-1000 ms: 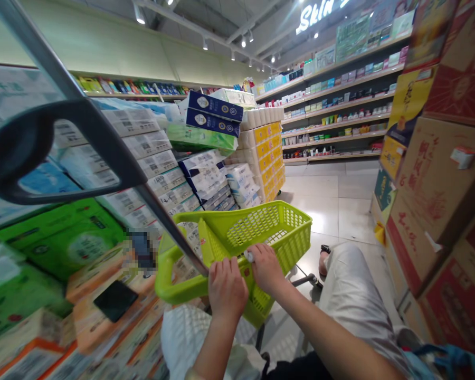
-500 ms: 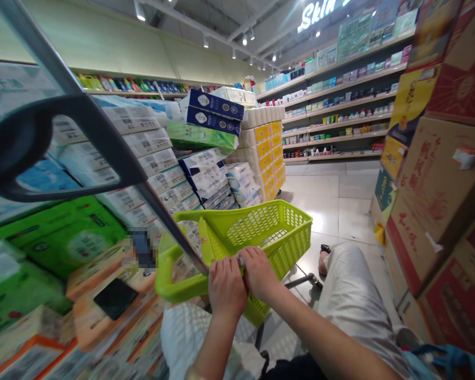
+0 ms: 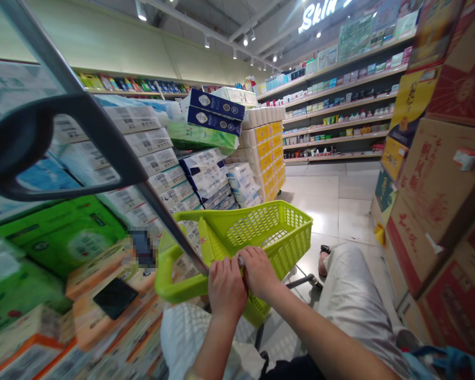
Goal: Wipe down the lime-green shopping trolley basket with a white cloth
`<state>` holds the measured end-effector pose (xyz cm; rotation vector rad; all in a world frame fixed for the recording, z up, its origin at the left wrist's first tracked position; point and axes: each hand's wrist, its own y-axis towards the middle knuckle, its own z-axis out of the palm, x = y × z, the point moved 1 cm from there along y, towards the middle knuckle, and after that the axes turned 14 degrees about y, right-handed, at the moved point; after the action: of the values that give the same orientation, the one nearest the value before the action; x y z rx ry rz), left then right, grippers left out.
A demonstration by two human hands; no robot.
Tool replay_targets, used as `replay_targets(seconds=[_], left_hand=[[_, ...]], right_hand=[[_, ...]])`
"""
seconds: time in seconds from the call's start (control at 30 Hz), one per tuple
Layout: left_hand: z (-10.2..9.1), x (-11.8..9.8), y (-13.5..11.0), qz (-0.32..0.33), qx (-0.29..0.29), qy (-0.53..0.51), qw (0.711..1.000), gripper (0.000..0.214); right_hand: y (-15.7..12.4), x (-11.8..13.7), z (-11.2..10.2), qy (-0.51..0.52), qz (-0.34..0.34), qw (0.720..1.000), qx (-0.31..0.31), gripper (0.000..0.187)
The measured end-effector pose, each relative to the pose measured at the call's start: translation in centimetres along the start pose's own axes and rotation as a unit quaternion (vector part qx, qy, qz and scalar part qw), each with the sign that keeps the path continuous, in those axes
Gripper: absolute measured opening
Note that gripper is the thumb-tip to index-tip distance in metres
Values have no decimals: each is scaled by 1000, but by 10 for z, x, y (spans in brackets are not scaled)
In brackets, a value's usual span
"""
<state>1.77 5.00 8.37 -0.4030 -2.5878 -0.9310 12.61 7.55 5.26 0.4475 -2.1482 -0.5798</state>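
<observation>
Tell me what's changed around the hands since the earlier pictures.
The right hand has moved toward the person's left, closing the gap to the left hand; the two now sit side by side, touching. Nothing else is visibly taken hold of or let go. The left hand, the green basket and the dark-handled metal pole look unchanged.

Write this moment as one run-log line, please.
left hand: curled over rim of green basket; right hand: beside it, same rim; metal pole: slants toward left hand
</observation>
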Motion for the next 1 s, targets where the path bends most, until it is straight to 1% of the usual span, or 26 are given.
replay_targets(seconds=[0.1,0.17,0.23,0.3,0.37,0.47,0.53,0.6,0.67,0.7,0.77,0.87,0.93,1.0], left_hand=[[0,0,-1,0,-5,1,1000,31],[1,0,-1,-2,-2,6,1000,35],[1,-1,-1,-6,2,11,1000,35],[0,-1,-1,-8,6,13,1000,31],[0,-1,0,-7,8,9,1000,29],[-1,-1,-1,-6,5,0,1000,29],[-1,-1,-1,-7,4,-2,1000,32],[-1,-1,-1,-7,8,1,1000,35],[-1,-2,-1,-10,11,4,1000,35],[-1,-2,-1,-12,10,6,1000,34],[-1,-2,-1,-13,7,6,1000,31],[-1,-1,-1,-9,2,1,1000,27],[-1,-1,-2,-8,0,-3,1000,27],[-1,0,-2,-8,-1,-4,1000,30]], right_hand=[[-2,-10,-7,-8,7,1000,5,20],[-2,-16,-10,-27,35,999,-8,23],[-2,-15,-9,-38,55,998,-17,22],[0,-7,-4,-37,48,998,-11,17],[1,0,1,-26,25,999,-1,15],[0,-2,0,-16,4,1000,6,17],[-2,-13,-6,-22,18,1000,-4,20],[-3,-23,-13,-40,49,998,-21,23],[-3,-26,-15,-55,76,995,-30,23],[-3,-23,-14,-56,80,995,-28,22],[-2,-13,-9,-46,65,997,-18,19],[-2,2,0,-9,18,1000,-10,16],[-3,1,0,5,0,1000,-5,18],[-4,-7,-4,-1,5,1000,-4,21]])
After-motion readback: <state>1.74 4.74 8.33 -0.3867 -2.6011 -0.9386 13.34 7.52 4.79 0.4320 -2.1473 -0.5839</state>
